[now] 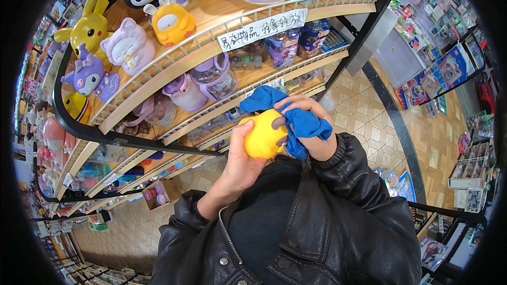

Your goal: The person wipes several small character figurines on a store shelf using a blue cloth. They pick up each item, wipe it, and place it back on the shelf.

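A yellow rounded figurine point(262, 136) with brown patches and an orange part at its base is held in front of my chest. My left hand point(240, 158) grips it from the left, its thumb along the upper side. On the other side, my right hand point(315, 126) is closed on a blue cloth point(309, 125), which is bunched against the figurine. A loose fold of the cloth hangs out past the figurine's far side. Part of the figurine is covered by the cloth and my fingers.
Ahead stands a rounded wooden shelf point(214, 13) with a low rail and a black frame. Several character figurines, such as a purple one point(128, 46) and an orange one point(171, 20), stand on top. Clear purple containers point(214, 76) fill the tier below. A small box point(157, 194) sits on the tiled floor.
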Demonstrator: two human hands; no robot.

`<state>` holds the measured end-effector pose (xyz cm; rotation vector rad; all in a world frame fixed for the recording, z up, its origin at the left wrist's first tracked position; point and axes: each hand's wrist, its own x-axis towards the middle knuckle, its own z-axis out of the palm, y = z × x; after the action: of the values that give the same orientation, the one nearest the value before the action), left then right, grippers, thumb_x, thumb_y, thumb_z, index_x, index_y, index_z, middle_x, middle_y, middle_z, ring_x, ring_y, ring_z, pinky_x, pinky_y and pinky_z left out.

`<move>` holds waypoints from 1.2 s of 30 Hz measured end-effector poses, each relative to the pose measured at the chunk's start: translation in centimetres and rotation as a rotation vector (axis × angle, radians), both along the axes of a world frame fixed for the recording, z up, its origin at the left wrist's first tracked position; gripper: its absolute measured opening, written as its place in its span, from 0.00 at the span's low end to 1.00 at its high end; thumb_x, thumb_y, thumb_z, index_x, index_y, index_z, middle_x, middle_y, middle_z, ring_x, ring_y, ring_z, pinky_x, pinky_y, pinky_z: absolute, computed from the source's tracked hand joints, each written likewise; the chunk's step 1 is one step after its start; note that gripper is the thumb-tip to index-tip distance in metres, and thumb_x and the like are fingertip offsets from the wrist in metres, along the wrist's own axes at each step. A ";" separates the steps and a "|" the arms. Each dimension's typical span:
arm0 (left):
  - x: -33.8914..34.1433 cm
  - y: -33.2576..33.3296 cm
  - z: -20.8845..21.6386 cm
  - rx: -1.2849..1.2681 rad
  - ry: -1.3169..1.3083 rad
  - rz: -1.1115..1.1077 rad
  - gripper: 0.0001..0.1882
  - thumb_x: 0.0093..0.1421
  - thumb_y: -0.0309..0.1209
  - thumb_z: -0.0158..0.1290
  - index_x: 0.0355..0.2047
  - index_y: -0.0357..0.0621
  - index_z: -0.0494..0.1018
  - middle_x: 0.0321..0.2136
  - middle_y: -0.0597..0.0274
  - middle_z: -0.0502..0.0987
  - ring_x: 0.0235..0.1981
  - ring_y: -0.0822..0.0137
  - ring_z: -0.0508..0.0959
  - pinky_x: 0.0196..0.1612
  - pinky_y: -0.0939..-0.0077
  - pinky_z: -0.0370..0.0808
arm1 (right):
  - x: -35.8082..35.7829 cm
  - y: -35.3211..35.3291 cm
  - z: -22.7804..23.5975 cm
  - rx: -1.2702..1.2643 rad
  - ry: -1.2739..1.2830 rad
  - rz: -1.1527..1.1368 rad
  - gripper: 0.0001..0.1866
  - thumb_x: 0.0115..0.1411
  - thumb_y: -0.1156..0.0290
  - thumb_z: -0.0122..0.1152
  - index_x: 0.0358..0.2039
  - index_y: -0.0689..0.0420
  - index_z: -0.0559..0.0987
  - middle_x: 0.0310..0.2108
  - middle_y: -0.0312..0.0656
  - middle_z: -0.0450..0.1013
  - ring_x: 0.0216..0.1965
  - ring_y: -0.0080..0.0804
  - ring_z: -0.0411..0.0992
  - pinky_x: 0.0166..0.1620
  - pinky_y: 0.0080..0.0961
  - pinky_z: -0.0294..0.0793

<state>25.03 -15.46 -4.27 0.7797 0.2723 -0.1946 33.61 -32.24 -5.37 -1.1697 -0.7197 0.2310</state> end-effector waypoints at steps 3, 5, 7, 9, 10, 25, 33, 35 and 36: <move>-0.3 -0.6 -0.2 0.190 -0.079 0.103 0.30 0.64 0.53 0.44 0.55 0.43 0.67 0.47 0.59 0.76 0.45 0.66 0.77 0.42 0.72 0.74 | -0.5 0.3 0.2 -0.009 -0.020 -0.085 0.14 0.62 0.70 0.59 0.47 0.59 0.75 0.49 0.45 0.71 0.52 0.34 0.71 0.56 0.30 0.69; -0.5 -0.7 -0.3 0.317 -0.109 0.127 0.30 0.64 0.53 0.44 0.56 0.42 0.66 0.46 0.60 0.76 0.43 0.68 0.76 0.39 0.76 0.73 | -1.1 0.5 0.3 0.000 -0.023 -0.161 0.13 0.64 0.70 0.58 0.48 0.59 0.74 0.48 0.43 0.71 0.50 0.31 0.71 0.55 0.29 0.69; -0.5 -0.8 -0.4 0.462 -0.146 0.104 0.31 0.64 0.54 0.43 0.56 0.43 0.66 0.43 0.62 0.77 0.36 0.73 0.75 0.32 0.81 0.71 | -2.0 0.6 0.3 0.032 0.190 -0.157 0.12 0.67 0.69 0.56 0.48 0.58 0.73 0.48 0.42 0.71 0.50 0.29 0.70 0.55 0.28 0.68; -0.4 -1.0 -0.5 0.458 -0.152 0.099 0.30 0.64 0.54 0.43 0.56 0.43 0.66 0.43 0.62 0.77 0.36 0.74 0.76 0.31 0.82 0.71 | -2.2 0.8 0.1 0.069 0.272 -0.177 0.11 0.69 0.67 0.54 0.48 0.58 0.72 0.48 0.41 0.71 0.50 0.28 0.70 0.56 0.27 0.67; -0.3 -1.0 -0.6 0.458 -0.155 0.102 0.30 0.64 0.54 0.43 0.55 0.43 0.66 0.43 0.62 0.77 0.36 0.74 0.76 0.30 0.82 0.70 | -2.0 1.0 -0.1 0.090 0.247 -0.198 0.12 0.70 0.66 0.52 0.48 0.59 0.71 0.48 0.41 0.70 0.50 0.28 0.70 0.56 0.28 0.67; -0.1 -0.7 -0.5 0.106 0.010 0.020 0.26 0.66 0.55 0.40 0.51 0.50 0.69 0.42 0.64 0.78 0.41 0.68 0.78 0.41 0.71 0.74 | -0.3 -1.4 2.5 -0.281 -0.430 -0.094 0.30 0.44 0.78 0.57 0.52 0.58 0.77 0.48 0.47 0.71 0.53 0.44 0.68 0.60 0.34 0.64; -0.5 -0.8 -1.0 0.235 0.009 0.059 0.27 0.66 0.55 0.41 0.53 0.47 0.68 0.42 0.63 0.78 0.41 0.69 0.78 0.40 0.74 0.75 | -0.1 -2.3 2.4 -0.300 -0.422 -0.078 0.29 0.40 0.82 0.56 0.48 0.57 0.80 0.44 0.44 0.72 0.47 0.42 0.70 0.56 0.33 0.67; -0.5 -0.8 -1.1 0.253 0.006 0.072 0.28 0.66 0.55 0.41 0.53 0.46 0.68 0.42 0.62 0.78 0.40 0.68 0.79 0.40 0.74 0.75 | 0.0 -2.5 2.4 -0.324 -0.450 -0.085 0.29 0.40 0.82 0.56 0.48 0.56 0.80 0.43 0.44 0.72 0.46 0.43 0.70 0.54 0.33 0.68; -0.5 -0.8 -1.2 0.249 0.006 0.070 0.28 0.66 0.55 0.41 0.53 0.46 0.68 0.42 0.61 0.78 0.40 0.68 0.79 0.40 0.74 0.75 | 0.1 -2.6 2.4 -0.331 -0.473 -0.095 0.29 0.40 0.82 0.57 0.48 0.55 0.80 0.43 0.44 0.72 0.46 0.43 0.70 0.54 0.33 0.68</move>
<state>24.51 -16.27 -5.42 1.0143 0.3324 -0.0978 33.69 -34.83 -2.99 -1.5963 -1.0633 -0.0129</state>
